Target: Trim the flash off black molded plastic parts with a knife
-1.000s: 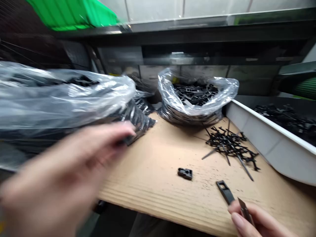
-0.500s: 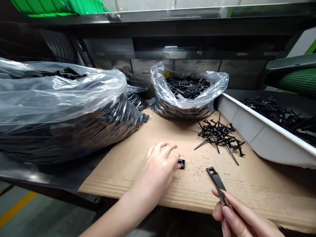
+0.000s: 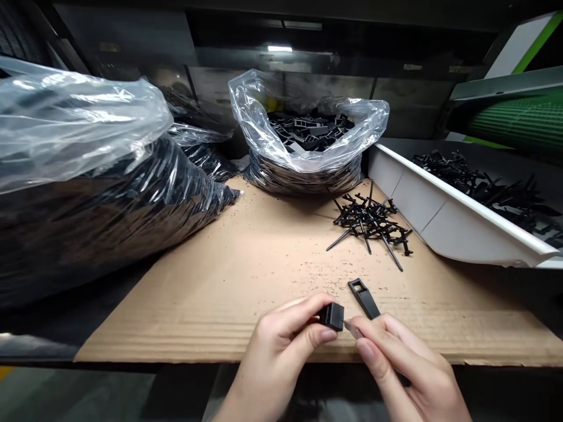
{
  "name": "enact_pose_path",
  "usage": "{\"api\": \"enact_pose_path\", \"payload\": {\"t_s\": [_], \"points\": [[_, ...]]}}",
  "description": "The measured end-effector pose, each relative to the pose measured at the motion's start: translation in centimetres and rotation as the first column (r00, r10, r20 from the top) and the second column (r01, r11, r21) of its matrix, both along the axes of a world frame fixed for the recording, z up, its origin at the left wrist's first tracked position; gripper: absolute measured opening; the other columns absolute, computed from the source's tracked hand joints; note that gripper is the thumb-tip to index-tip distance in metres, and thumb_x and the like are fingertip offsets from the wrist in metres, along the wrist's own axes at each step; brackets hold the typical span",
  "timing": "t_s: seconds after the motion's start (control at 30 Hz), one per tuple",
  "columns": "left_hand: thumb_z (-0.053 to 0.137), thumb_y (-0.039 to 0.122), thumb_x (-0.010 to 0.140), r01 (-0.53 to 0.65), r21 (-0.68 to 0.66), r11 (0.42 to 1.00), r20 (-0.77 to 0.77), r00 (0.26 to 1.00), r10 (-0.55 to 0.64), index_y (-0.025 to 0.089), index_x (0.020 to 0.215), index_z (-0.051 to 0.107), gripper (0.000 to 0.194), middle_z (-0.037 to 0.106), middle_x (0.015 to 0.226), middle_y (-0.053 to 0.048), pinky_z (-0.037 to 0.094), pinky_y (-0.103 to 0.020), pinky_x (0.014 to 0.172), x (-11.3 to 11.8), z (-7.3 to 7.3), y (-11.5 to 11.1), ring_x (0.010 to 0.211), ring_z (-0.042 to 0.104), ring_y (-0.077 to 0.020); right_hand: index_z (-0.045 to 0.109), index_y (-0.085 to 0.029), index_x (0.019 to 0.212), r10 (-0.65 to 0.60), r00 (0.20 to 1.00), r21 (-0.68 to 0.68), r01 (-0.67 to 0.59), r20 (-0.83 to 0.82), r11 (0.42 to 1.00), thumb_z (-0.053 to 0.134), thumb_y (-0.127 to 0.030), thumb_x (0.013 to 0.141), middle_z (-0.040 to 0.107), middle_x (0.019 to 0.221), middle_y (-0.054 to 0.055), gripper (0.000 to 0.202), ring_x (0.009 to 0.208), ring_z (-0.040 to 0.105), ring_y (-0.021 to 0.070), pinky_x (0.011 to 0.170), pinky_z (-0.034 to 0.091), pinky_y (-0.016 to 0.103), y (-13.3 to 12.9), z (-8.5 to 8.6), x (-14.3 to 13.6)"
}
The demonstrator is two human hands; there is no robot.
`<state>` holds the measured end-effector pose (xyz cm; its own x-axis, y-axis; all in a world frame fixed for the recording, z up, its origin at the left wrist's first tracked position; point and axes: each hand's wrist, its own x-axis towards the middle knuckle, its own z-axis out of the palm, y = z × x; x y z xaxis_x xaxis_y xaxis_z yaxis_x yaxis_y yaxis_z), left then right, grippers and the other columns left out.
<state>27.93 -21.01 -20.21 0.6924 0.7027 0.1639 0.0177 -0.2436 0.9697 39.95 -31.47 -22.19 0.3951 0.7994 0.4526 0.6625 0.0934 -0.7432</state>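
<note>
My left hand pinches a small black plastic block between thumb and fingers, low over the front of the cardboard. Close to the block's right side, my right hand grips a small thin metal blade, its tip pointing at the block. Whether the tip touches the block I cannot tell. Just beyond the right fingers shows a flat black strip with a square opening at its far end. Its near end is hidden behind the fingers.
A cardboard sheet covers the worktop. Tangled black plastic sprues lie behind my right hand. A clear bag of black parts stands at the back, a larger bag at left. On the right is a white tray holding black pieces.
My left hand has lifted the black block off the cardboard and brought it right, towards my right hand. My right hand has turned the blade towards it. The view has tilted down.
</note>
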Motion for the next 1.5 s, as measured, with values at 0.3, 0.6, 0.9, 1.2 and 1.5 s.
{"api": "enact_pose_path", "payload": {"t_s": [0.3,0.6,0.9,1.2,1.5], "points": [[0.059,0.004,0.073,0.041,0.029,0.999,0.027,0.999,-0.042,0.025,0.089,0.069,0.028,0.071,0.085,0.004,0.050,-0.015,0.069,-0.1,-0.2,0.7,0.077,0.065,-0.0136,0.064,-0.020,0.089,0.010,0.997,-0.075,-0.005,0.073,0.997,0.046,-0.020,0.083,0.055,0.066,0.003,0.019,0.055,0.053,0.0118,0.051,0.042,0.023,0.3,-0.1,0.3],[0.061,0.001,0.071,0.009,0.106,0.994,0.017,1.000,-0.011,0.027,0.091,0.069,0.034,0.071,0.090,0.007,0.047,-0.010,0.074,-0.4,-0.4,0.7,0.083,0.064,-0.0106,0.056,-0.028,0.088,-0.074,0.984,-0.059,0.065,-0.163,0.996,0.042,-0.022,0.086,0.057,0.064,-0.006,0.015,0.052,0.052,0.0072,0.052,0.040,0.016,-0.3,0.4,0.2],[0.058,-0.002,0.072,0.011,0.177,0.984,0.081,0.996,-0.025,0.031,0.098,0.066,0.043,0.069,0.097,0.011,0.043,-0.005,0.081,-0.5,-1.0,0.6,0.090,0.062,-0.0062,0.051,-0.023,0.072,0.003,0.992,-0.134,-0.020,-0.126,0.991,0.039,-0.025,0.087,0.045,0.056,-0.006,0.020,0.051,0.047,0.0059,0.050,0.035,0.015,0.8,0.9,-0.1],[0.059,-0.003,0.071,-0.013,0.139,0.990,0.083,0.997,0.002,0.027,0.095,0.068,0.039,0.071,0.091,0.008,0.044,-0.004,0.076,-0.2,-1.0,0.5,0.083,0.064,-0.0064,0.048,-0.020,0.060,0.133,0.981,-0.211,-0.161,-0.141,0.964,0.043,-0.024,0.084,0.047,0.052,-0.005,0.026,0.048,0.047,0.0066,0.048,0.035,0.016,0.1,1.2,-0.7],[0.063,0.021,0.074,0.159,0.023,0.987,-0.007,0.987,-0.159,0.024,0.086,0.071,0.015,0.054,0.070,0.000,0.045,-0.020,0.063,-0.5,-0.2,0.6,0.067,0.053,-0.0137,0.053,-0.021,0.076,-0.119,0.880,-0.234,0.009,-0.459,0.972,0.054,-0.038,0.076,0.053,0.065,-0.004,0.017,0.051,0.048,0.0065,0.043,0.037,0.015,1.4,2.4,0.3]]}}
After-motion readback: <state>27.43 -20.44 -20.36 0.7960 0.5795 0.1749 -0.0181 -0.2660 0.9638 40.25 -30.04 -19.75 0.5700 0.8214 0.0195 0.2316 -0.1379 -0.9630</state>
